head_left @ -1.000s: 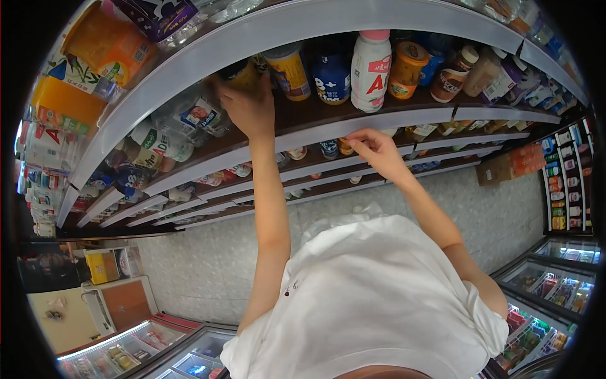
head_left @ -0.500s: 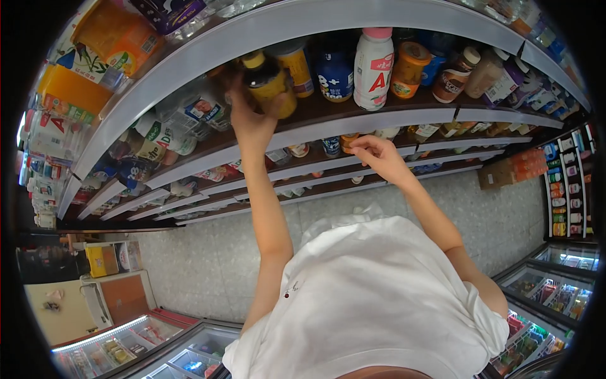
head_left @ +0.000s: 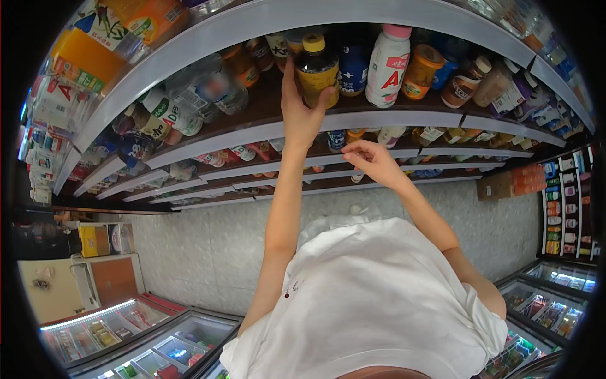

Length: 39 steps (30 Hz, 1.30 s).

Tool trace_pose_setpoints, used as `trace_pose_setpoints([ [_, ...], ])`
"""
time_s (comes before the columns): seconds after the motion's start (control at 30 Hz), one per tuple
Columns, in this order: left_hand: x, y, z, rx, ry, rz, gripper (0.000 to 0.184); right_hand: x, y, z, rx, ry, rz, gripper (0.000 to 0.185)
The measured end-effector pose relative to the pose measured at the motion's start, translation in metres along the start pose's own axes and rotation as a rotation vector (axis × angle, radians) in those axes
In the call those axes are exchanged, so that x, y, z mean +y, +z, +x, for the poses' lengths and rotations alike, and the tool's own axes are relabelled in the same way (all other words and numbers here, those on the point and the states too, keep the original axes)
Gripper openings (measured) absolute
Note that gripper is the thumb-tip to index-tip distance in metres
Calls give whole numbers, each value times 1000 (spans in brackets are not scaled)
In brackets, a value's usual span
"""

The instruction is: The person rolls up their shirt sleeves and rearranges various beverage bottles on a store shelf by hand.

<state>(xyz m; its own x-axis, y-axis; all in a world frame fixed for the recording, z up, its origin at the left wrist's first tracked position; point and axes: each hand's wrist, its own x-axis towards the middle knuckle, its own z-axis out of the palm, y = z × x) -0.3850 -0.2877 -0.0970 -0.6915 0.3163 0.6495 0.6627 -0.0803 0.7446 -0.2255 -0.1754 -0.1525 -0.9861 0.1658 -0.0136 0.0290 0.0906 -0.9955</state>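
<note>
1. Head view: left hand (head_left: 303, 117) wraps the lower part of a dark, yellow-labelled drink bottle (head_left: 318, 79) with a yellow cap. Thumb lies along one side, fingers along the other, spread just as wide as the body, a grip that likely steadies it low while leaving the cap uncovered.
2. That bottle stands upright at the upper shelf (head_left: 268, 108), near its pale front rail (head_left: 404, 118); whether its base bears on the board, I cannot tell.
3. Beside it, a dark blue bottle (head_left: 353, 72) is partly covered, then comes a white bottle with a pink cap (head_left: 387, 69) and an orange lidded container (head_left: 421, 72). Their labels face outward, presumably so shoppers can read them.
4. Right hand (head_left: 372, 162) hangs before the lower shelves, nearest a small blue can (head_left: 336, 140). Its fingers are loosely curled, thumb close to index, with nothing visible between; perhaps it is simply resting.
</note>
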Motion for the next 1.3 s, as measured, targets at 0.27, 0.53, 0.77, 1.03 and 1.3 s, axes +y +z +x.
trace_pose_setpoints([
  [0.27,-15,-55,0,483,50,324,68,-4,-3,0,-31,67,-32,25],
  [0.53,-50,-110,17,637,55,729,80,5,11,-4,-48,70,-29,23],
  [0.77,-58,-82,32,751,129,928,87,-3,29,-1,-48,57,-4,24],
  [1.03,-54,-93,31,658,63,759,80,8,37,-5,-22,90,-22,26],
  [1.3,-41,-82,20,451,117,595,77,-1,50,2,-82,129,-20,23],
])
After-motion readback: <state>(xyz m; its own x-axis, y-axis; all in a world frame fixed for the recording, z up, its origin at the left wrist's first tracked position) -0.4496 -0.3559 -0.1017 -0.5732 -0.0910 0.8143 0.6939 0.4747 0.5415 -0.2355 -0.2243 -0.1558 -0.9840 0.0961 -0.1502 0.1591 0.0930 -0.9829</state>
